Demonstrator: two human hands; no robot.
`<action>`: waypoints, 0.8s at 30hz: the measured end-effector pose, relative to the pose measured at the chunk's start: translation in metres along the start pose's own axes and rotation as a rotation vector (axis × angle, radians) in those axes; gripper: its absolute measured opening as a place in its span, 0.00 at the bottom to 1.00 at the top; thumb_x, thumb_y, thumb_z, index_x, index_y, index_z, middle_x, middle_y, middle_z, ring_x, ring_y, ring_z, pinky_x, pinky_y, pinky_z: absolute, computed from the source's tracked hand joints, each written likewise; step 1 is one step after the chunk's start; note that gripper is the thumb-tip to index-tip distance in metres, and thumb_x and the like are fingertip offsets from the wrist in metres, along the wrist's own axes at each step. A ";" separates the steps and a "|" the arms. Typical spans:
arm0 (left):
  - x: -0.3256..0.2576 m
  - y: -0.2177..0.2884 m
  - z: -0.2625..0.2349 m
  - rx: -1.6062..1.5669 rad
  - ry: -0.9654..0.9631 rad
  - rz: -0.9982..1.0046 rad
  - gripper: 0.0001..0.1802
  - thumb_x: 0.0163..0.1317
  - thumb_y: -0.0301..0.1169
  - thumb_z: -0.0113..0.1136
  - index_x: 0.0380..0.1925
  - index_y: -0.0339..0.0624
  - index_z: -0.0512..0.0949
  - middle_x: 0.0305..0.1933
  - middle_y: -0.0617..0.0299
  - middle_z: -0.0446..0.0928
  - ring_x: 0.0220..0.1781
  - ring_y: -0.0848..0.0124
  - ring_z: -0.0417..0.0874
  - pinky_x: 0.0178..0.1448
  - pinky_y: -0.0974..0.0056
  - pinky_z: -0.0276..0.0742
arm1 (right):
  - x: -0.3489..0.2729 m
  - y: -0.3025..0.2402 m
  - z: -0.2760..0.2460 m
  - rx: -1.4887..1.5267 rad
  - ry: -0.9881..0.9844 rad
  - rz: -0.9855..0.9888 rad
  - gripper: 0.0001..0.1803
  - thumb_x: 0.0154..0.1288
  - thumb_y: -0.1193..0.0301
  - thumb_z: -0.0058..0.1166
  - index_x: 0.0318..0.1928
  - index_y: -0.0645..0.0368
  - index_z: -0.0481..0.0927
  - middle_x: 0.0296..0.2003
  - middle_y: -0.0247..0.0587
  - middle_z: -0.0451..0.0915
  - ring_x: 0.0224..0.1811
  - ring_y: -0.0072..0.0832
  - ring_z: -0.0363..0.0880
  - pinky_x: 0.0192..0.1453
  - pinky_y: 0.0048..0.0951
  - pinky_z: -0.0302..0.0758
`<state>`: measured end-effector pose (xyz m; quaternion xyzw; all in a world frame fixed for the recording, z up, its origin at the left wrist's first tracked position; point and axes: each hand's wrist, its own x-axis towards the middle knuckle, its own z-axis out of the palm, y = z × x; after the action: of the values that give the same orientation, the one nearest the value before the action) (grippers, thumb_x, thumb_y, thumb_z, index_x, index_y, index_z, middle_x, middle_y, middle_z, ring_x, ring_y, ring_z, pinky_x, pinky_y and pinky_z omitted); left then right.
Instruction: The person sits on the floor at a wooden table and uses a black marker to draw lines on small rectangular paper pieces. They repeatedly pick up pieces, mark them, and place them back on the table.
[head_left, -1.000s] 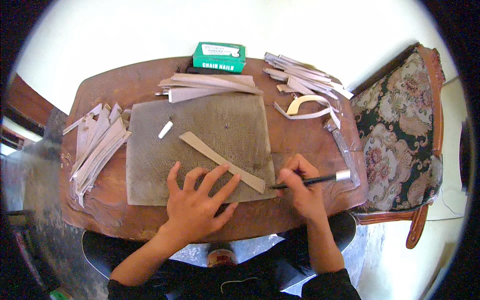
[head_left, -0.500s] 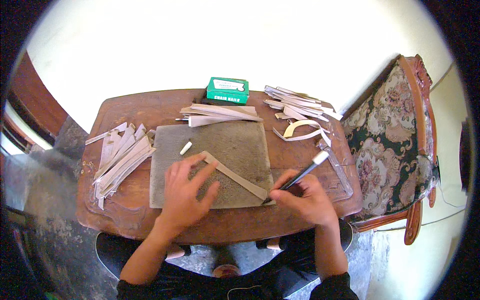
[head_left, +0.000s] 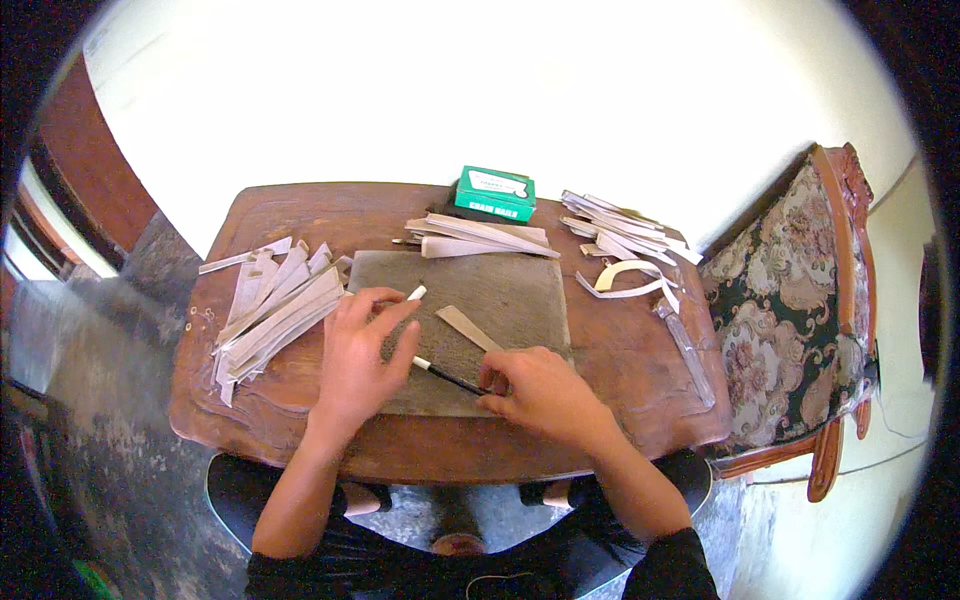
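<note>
My right hand (head_left: 540,392) grips a slim black marker (head_left: 455,379), whose white end points left over the board. A pale tapered strip (head_left: 466,326) lies on the grey rectangular board (head_left: 385,275), its near part hidden under that hand. My left hand (head_left: 358,345) hovers over the board's left side, open, thumb and index finger apart. At its index fingertip is a small white cap (head_left: 418,293); whether they touch I cannot tell.
Pale strips lie in a left pile (head_left: 285,315), a stack (head_left: 485,238) behind the board and a right pile (head_left: 625,228). Also on the wooden table (head_left: 400,450) are a green box (head_left: 495,193), curled strips (head_left: 630,280) and a clear narrow packet (head_left: 687,355). A floral chair (head_left: 780,320) stands at right.
My right hand has moved left off the strip's near end, and the marker's white end has swung from upper right to left. My left index finger has come up to the cap. The view has shifted.
</note>
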<state>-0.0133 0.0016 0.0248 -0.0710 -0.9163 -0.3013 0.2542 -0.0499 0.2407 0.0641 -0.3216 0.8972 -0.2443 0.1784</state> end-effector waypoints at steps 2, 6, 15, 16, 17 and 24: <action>-0.001 0.003 0.001 0.025 -0.046 -0.003 0.15 0.62 0.30 0.68 0.50 0.45 0.86 0.55 0.57 0.80 0.58 0.55 0.79 0.66 0.51 0.70 | 0.004 0.001 0.005 -0.029 0.029 0.015 0.13 0.58 0.67 0.69 0.40 0.59 0.84 0.34 0.50 0.85 0.40 0.48 0.86 0.46 0.46 0.81; -0.004 0.005 0.009 0.088 -0.100 0.048 0.14 0.62 0.32 0.68 0.49 0.48 0.87 0.55 0.60 0.80 0.59 0.57 0.78 0.65 0.50 0.69 | -0.001 0.014 0.015 -0.044 0.123 -0.013 0.13 0.60 0.66 0.69 0.41 0.60 0.85 0.37 0.49 0.85 0.41 0.47 0.86 0.46 0.45 0.81; -0.005 0.008 0.018 0.078 -0.102 0.102 0.13 0.61 0.33 0.68 0.47 0.51 0.87 0.54 0.62 0.82 0.59 0.58 0.78 0.67 0.49 0.66 | -0.016 0.039 -0.001 0.007 0.223 0.147 0.15 0.63 0.61 0.66 0.45 0.56 0.85 0.43 0.49 0.82 0.49 0.51 0.83 0.54 0.48 0.80; -0.005 0.009 0.020 0.069 -0.105 0.106 0.13 0.61 0.33 0.68 0.47 0.51 0.87 0.53 0.62 0.82 0.59 0.58 0.78 0.68 0.50 0.66 | -0.018 0.043 0.002 -0.004 0.231 0.138 0.15 0.63 0.61 0.66 0.46 0.56 0.85 0.43 0.49 0.82 0.49 0.51 0.82 0.54 0.48 0.80; -0.004 0.011 0.020 0.064 -0.109 0.107 0.13 0.61 0.33 0.68 0.46 0.50 0.87 0.53 0.62 0.82 0.59 0.58 0.78 0.68 0.50 0.66 | -0.020 0.045 0.002 -0.012 0.233 0.133 0.15 0.64 0.61 0.65 0.46 0.56 0.85 0.42 0.49 0.81 0.49 0.50 0.82 0.54 0.47 0.80; -0.006 0.012 0.023 0.051 -0.141 0.098 0.14 0.61 0.32 0.68 0.47 0.51 0.87 0.54 0.62 0.82 0.59 0.57 0.78 0.69 0.49 0.65 | -0.023 0.044 0.009 -0.115 0.289 0.076 0.13 0.63 0.64 0.65 0.45 0.56 0.86 0.39 0.47 0.81 0.47 0.49 0.83 0.52 0.46 0.81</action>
<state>-0.0148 0.0251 0.0118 -0.1304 -0.9347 -0.2594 0.2051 -0.0504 0.2830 0.0361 -0.2587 0.9376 -0.2294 0.0380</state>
